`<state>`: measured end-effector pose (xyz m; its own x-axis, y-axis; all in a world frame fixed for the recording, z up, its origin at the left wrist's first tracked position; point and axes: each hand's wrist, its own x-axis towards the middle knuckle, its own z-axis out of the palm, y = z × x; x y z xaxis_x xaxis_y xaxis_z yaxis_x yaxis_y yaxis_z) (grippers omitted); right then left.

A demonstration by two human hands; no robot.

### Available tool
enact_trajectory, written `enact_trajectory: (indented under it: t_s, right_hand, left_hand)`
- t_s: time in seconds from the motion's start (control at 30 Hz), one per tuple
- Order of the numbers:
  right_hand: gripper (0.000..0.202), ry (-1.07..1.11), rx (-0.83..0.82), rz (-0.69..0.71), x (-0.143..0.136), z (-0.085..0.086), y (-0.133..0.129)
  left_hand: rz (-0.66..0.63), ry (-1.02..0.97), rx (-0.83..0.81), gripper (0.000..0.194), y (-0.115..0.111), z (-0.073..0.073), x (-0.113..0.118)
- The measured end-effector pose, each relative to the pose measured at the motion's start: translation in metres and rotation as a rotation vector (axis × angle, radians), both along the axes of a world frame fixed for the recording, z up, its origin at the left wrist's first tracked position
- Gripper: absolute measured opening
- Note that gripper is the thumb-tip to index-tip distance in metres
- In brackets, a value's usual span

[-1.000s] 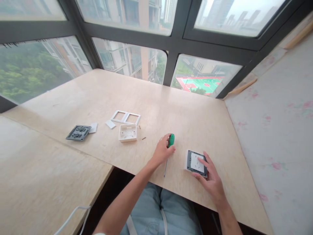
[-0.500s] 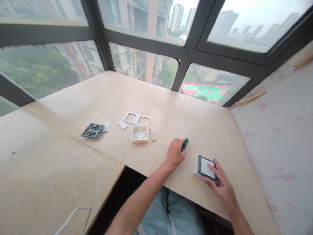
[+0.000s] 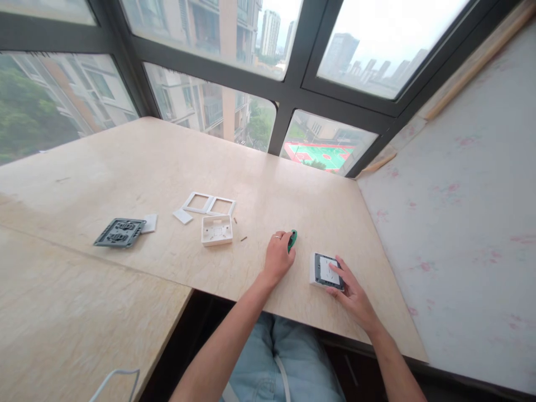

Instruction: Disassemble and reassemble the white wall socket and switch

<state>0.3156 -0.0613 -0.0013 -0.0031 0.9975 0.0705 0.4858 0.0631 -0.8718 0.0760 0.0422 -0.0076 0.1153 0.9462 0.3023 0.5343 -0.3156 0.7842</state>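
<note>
My left hand [image 3: 280,257] is closed round a small green-and-black handled tool [image 3: 292,240] at the middle of the counter; its working end is hidden. To the right, my right hand [image 3: 350,291] grips a wall socket [image 3: 325,270] by its right and lower sides, one finger lying over its face. The socket has a white slotted centre and a dark grey surround, and it sits on a white box. An open white mounting box [image 3: 216,231] stands left of my left hand, beside two small screws, one of them a dark screw [image 3: 243,239].
A white double frame [image 3: 209,204] and a white cover piece [image 3: 183,216] lie behind the mounting box. Farther left, a grey switch module [image 3: 120,233] rests against another white piece [image 3: 149,223]. A white cable [image 3: 115,372] is at lower left. Windows and a papered wall [image 3: 452,223] border the counter.
The view has swung to the right, so everything appears farther left. Both hands keep their grips, and the parts on the counter stay where they were.
</note>
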Motion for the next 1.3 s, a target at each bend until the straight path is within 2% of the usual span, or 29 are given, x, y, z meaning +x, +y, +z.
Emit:
enact_trajectory:
  t_s: [0.2, 0.33, 0.4, 0.5, 0.63, 0.8, 0.97, 1.1, 1.2, 1.3]
  right_hand:
    - [0.062, 0.032, 0.017, -0.005, 0.001, -0.006, 0.002]
    - [0.068, 0.027, 0.011, 0.002, 0.003, -0.007, 0.003]
    - [0.072, 0.039, -0.007, 0.005, 0.004, -0.005, 0.003]
    - [0.075, 0.08, -0.033, 0.011, 0.004, -0.001, 0.003]
    - [0.073, 0.089, -0.027, -0.03, 0.004, 0.004, 0.006]
    - [0.066, 0.035, 0.056, -0.059, -0.006, 0.021, 0.027]
    - [0.047, -0.201, 0.277, 0.019, -0.04, 0.058, 0.065]
    - [0.039, -0.187, 0.338, 0.196, -0.081, 0.085, 0.097]
    - [0.034, -0.168, 0.331, 0.347, -0.119, 0.095, 0.123]
    - [0.033, -0.223, 0.317, 0.494, -0.163, 0.093, 0.154]
  left_hand:
    - [-0.009, -0.043, 0.051, 0.044, -0.004, 0.0, -0.004]
    - [-0.053, -0.061, 0.124, 0.045, -0.011, 0.005, -0.007]
    - [-0.126, -0.057, 0.191, 0.046, -0.016, 0.009, -0.009]
    - [-0.314, 0.007, 0.288, 0.048, -0.022, 0.016, -0.011]
    - [-0.532, 0.134, 0.304, 0.059, -0.025, 0.018, -0.009]
    - [-0.575, 0.209, 0.306, 0.069, -0.024, 0.014, -0.005]
    - [-0.532, 0.238, 0.314, 0.069, -0.024, 0.016, -0.004]
    - [-0.481, 0.307, 0.312, 0.053, -0.024, 0.014, 0.001]
    - [-0.469, 0.352, 0.302, 0.05, -0.024, 0.013, 0.003]
    - [-0.472, 0.337, 0.292, 0.059, -0.024, 0.013, 0.003]
